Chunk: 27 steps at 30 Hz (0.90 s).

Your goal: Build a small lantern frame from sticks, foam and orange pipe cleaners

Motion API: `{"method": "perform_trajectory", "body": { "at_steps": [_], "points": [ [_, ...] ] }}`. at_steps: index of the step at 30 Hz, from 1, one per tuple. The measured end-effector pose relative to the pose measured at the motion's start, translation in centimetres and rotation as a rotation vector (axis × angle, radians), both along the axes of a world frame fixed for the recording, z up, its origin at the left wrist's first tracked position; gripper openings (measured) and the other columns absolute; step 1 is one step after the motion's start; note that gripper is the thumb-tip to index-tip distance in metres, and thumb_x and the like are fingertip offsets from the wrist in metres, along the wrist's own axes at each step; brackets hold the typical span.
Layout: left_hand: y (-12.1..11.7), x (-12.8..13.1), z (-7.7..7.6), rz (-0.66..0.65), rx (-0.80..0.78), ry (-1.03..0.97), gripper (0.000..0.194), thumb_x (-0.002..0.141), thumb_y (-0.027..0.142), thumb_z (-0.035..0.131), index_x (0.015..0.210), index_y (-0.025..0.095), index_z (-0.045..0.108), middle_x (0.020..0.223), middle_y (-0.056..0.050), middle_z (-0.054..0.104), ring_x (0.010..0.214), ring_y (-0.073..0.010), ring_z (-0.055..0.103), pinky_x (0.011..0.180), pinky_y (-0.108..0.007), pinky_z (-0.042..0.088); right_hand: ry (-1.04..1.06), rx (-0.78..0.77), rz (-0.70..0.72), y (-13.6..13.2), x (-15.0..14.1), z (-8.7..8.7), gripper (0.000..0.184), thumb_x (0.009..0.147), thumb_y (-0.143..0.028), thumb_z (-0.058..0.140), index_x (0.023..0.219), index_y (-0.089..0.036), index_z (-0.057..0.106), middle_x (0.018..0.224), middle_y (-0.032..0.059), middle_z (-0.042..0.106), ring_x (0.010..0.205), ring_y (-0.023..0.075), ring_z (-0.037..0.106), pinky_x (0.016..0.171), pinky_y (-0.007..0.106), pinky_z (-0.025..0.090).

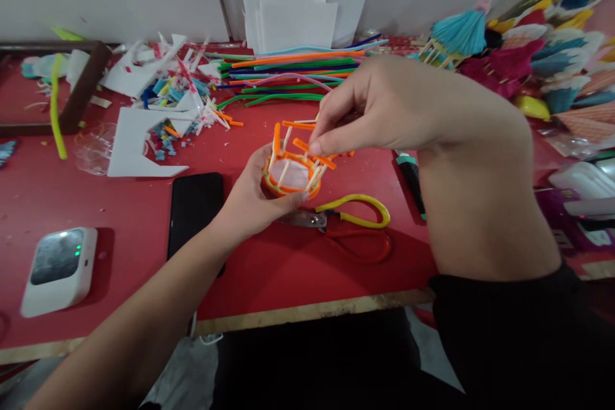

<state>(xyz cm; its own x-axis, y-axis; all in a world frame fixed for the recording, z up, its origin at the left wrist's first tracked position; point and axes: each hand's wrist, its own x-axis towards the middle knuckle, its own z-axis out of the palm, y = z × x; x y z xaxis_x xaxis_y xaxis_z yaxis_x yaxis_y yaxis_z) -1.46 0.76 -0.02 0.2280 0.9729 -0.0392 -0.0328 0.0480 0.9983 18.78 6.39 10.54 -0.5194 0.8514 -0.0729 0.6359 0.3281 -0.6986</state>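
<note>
A small round frame (291,174) made of an orange ring with thin white sticks standing up from it sits in the middle of the red table (120,224). My left hand (250,195) wraps its fingers round the ring's near side. My right hand (379,106) comes in from above and pinches a short orange straw piece (314,152) at the frame's top right edge. More orange pieces stick out of the top of the frame.
Scissors (350,221) with yellow and red handles lie just right of the frame. A black phone (196,208) and a white device (58,269) lie at the left. Coloured straws (288,70), white foam scraps (139,141) and paper craft fans (528,51) fill the back.
</note>
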Motion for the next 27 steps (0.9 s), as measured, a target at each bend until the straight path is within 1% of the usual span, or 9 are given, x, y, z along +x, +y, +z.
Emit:
{"method": "perform_trajectory", "body": {
  "at_steps": [4,8,11,14,18,21,27],
  "points": [
    [0.22,-0.13,-0.06,-0.02,-0.027,0.025,0.056,0.065,0.026,0.092,0.109,0.023,0.058,0.115,-0.006,0.071,0.117,-0.0318,0.068,0.103,-0.045,0.059,-0.069,-0.052,0.027,0.19,-0.04,0.21,0.006,0.077,-0.025,0.076,0.072,-0.022,0.078,0.063,-0.002,0.061,0.061,0.0111,0.05,0.055,0.028,0.035],
    [0.35,-0.2,-0.15,-0.026,-0.005,0.046,0.058,0.065,0.026,0.092,0.112,0.023,0.06,0.11,-0.005,0.073,0.112,-0.0309,0.07,0.099,-0.046,0.06,-0.071,-0.113,0.062,0.57,-0.08,0.19,0.006,0.074,-0.026,0.08,0.069,-0.024,0.077,0.061,-0.0029,0.06,0.062,0.0123,0.051,0.058,0.029,0.037],
    [0.34,-0.2,-0.15,-0.031,0.005,0.06,0.057,0.064,0.025,0.092,0.111,0.022,0.06,0.11,-0.006,0.072,0.111,-0.0307,0.07,0.098,-0.045,0.06,-0.091,-0.094,0.062,0.44,-0.18,0.21,0.006,0.076,-0.028,0.077,0.071,-0.024,0.077,0.064,-0.0024,0.062,0.062,0.0122,0.051,0.057,0.03,0.035],
    [0.31,-0.2,-0.12,-0.033,0.009,0.063,0.055,0.065,0.025,0.091,0.11,0.022,0.059,0.114,-0.007,0.071,0.115,-0.0321,0.068,0.102,-0.047,0.058,-0.105,-0.069,0.064,0.14,-0.33,0.22,0.008,0.078,-0.029,0.074,0.073,-0.023,0.078,0.067,-0.0018,0.064,0.064,0.0119,0.051,0.056,0.03,0.033],
    [0.22,-0.16,-0.05,-0.033,-0.016,0.069,0.056,0.065,0.026,0.091,0.111,0.021,0.059,0.115,-0.008,0.069,0.12,-0.0339,0.066,0.107,-0.052,0.054,-0.1,-0.072,0.042,0.04,-0.58,0.0,0.007,0.075,-0.026,0.074,0.07,-0.023,0.077,0.063,-0.0025,0.062,0.062,0.0112,0.05,0.056,0.029,0.031],
    [0.12,-0.11,-0.01,-0.031,-0.042,0.046,0.056,0.065,0.025,0.091,0.112,0.02,0.06,0.112,-0.009,0.069,0.119,-0.0346,0.066,0.106,-0.054,0.055,-0.107,-0.082,0.032,0.09,-0.73,-0.09,0.006,0.074,-0.024,0.075,0.069,-0.022,0.076,0.062,-0.0029,0.06,0.06,0.0104,0.049,0.056,0.03,0.03],
    [0.17,-0.14,-0.21,-0.022,-0.036,0.052,0.058,0.064,0.027,0.092,0.111,0.021,0.061,0.114,-0.009,0.068,0.118,-0.0347,0.066,0.106,-0.054,0.055,-0.153,-0.074,0.038,-0.01,-0.91,0.23,0.008,0.075,-0.027,0.074,0.07,-0.021,0.076,0.063,-0.0022,0.061,0.061,0.0109,0.048,0.058,0.031,0.031]
  ]
}}
